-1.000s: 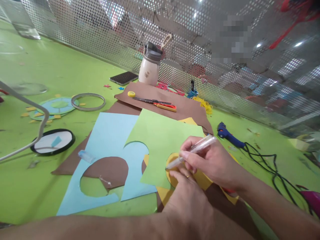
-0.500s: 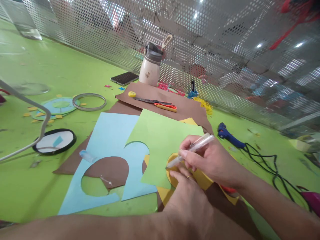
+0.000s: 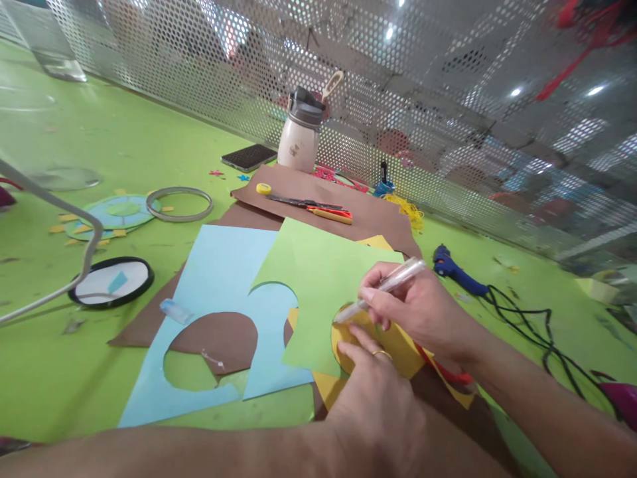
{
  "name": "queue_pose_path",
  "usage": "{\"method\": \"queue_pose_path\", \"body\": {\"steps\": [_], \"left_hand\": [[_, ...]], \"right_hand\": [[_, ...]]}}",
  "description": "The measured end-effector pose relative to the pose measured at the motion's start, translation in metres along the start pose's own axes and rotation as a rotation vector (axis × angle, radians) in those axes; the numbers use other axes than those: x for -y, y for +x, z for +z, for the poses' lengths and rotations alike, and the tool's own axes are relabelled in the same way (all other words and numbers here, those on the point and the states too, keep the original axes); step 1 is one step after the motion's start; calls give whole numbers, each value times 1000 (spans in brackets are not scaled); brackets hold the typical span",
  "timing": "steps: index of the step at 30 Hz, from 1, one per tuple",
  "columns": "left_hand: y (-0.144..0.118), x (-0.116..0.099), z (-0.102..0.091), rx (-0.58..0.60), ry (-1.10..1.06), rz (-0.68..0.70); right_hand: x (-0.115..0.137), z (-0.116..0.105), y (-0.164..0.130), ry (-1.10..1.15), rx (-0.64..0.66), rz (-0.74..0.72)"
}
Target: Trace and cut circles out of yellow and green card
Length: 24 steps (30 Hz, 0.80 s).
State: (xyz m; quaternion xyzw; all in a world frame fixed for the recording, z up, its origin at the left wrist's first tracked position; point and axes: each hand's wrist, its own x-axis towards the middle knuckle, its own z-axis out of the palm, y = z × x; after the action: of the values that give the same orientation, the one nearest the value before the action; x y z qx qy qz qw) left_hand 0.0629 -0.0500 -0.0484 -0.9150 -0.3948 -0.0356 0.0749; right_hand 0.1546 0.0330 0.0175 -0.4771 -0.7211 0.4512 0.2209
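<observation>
From the head view, the right hand [image 3: 423, 312] pinches a clear-barrelled pen [image 3: 381, 291] between thumb and fingers, gripped near the middle of the barrel, with the tip down at the 9 o'clock edge of a yellow paper disc [image 3: 348, 338]. The left hand [image 3: 375, 398] lies flat, fingers pressed together on the disc's near side, a ring on 1 finger, pinning it over the light green sheet [image 3: 318, 279]. The disc sits just right of the desk's middle, at about 4 o'clock from the pale blue sheet [image 3: 219, 272], which has a round hole cut out of it. The disc looks thin, light and limp, so it would likely slide or curl unless held flat; pressing close to the pen tip seems the best hold, and lifting by an edge could crease it. The pen looks rigid, smooth and light, and a grip low on the barrel should give the most control. At 12 o'clock from the hands lie scissors [image 3: 308, 204] on brown paper [image 3: 368, 216], with a capped bottle [image 3: 301, 133] behind; a blue glue gun [image 3: 455, 269] rests at 2 o'clock on the green desk [image 3: 124, 139].
</observation>
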Motion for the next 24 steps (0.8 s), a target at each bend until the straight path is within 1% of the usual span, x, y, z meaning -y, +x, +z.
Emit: {"method": "queue_pose_path", "body": {"steps": [4,11,15,24], "left_hand": [[0,-1,1,-3,11,-3],[-1,1,0,-12,10,4],[0,0,-1,-12,-1,-7],[-4,0,-3,-6,-59,27]], "right_hand": [[0,-1,2,11,-2,-22],[-1,-2,4,25,-29,-19],[-2,0,2,32,-19,-16],[-1,2,-8,4,30,-8]]}}
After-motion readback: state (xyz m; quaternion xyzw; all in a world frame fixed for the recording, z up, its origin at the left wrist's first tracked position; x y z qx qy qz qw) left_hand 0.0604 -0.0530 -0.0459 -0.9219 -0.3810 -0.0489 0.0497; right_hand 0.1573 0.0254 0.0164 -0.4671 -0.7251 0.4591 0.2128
